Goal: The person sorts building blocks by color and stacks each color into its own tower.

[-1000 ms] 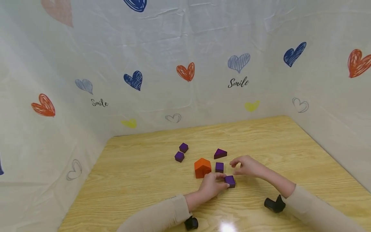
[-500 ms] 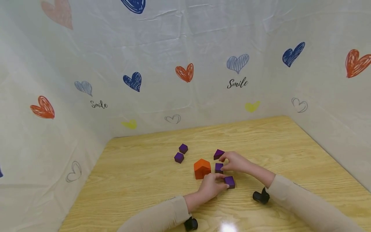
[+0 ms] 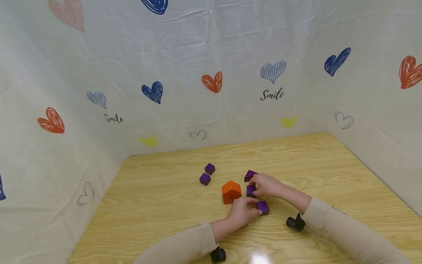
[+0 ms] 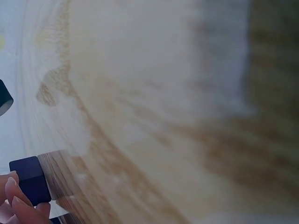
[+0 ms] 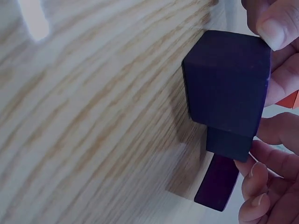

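Note:
My left hand [image 3: 241, 213] pinches the nearer purple cube [image 3: 263, 207] between thumb and fingers, low on the wooden tabletop. Just behind it, my right hand [image 3: 267, 185] has thumb and fingertips around a second purple cube [image 3: 250, 191]. In the right wrist view the nearer cube [image 5: 226, 81] looms large and partly covers the second cube [image 5: 229, 143]. Beyond both lies a purple triangular block [image 3: 250, 176], its right end hidden by the right hand. An orange block shape [image 3: 231, 191] with a visible seam stands left of the second cube, just behind the left hand.
Two more purple cubes, a farther one [image 3: 209, 168] and a closer one [image 3: 205, 179], sit farther back and left on the wooden table [image 3: 158, 190]. A white cloth printed with hearts [image 3: 184, 47] surrounds the table's back and sides. Black wrist devices hang beneath both sleeves.
My right hand has come left, from beside the second purple cube to gripping it. The left hand stays on the nearer cube, and the other blocks keep their places.

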Available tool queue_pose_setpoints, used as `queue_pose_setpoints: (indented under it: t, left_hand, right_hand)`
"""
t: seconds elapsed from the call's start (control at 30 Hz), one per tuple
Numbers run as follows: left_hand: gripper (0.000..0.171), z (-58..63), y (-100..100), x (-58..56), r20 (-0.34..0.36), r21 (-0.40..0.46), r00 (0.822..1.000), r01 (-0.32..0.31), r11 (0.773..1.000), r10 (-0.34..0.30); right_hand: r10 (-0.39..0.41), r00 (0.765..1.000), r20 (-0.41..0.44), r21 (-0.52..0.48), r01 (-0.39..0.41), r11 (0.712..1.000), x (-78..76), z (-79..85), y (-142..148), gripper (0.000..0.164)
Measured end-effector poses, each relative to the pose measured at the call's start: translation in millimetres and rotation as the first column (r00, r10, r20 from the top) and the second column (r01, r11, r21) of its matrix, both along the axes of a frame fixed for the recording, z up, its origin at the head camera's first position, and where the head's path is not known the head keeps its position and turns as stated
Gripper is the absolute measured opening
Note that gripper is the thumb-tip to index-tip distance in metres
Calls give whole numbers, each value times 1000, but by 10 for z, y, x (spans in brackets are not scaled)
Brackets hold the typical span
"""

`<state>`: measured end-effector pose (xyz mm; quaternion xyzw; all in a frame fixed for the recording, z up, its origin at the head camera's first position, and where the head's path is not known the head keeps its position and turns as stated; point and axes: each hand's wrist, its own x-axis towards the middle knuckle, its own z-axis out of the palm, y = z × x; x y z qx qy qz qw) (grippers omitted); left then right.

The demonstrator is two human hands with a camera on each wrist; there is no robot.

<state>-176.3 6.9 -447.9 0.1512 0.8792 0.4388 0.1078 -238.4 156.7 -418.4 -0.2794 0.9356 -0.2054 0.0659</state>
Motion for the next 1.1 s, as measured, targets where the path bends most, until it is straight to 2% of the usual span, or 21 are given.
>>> queue_pose_setpoints:
  t: [0.17, 0.53, 0.73, 1.1]
  left_hand:
    - [29, 1, 7, 8, -11, 2, 1000, 6, 1000, -6]
    - [29, 20, 6, 14, 22, 20, 1000, -5, 1000, 5]
    - [30, 17, 0, 1, 40, 28, 999, -13, 1000, 12]
    - [30, -1, -1, 9, 42, 22, 999, -9, 1000, 8]
  right_hand:
    - [16, 999, -49, 73, -12, 997, 25, 5, 7, 25]
    - [56, 996, -63, 31, -54, 998, 91, 63, 385, 25]
    - [81, 995, -57, 14, -81, 997, 207, 55, 586, 24]
    - [159, 986, -54, -39, -161, 986, 395, -34, 685, 21]
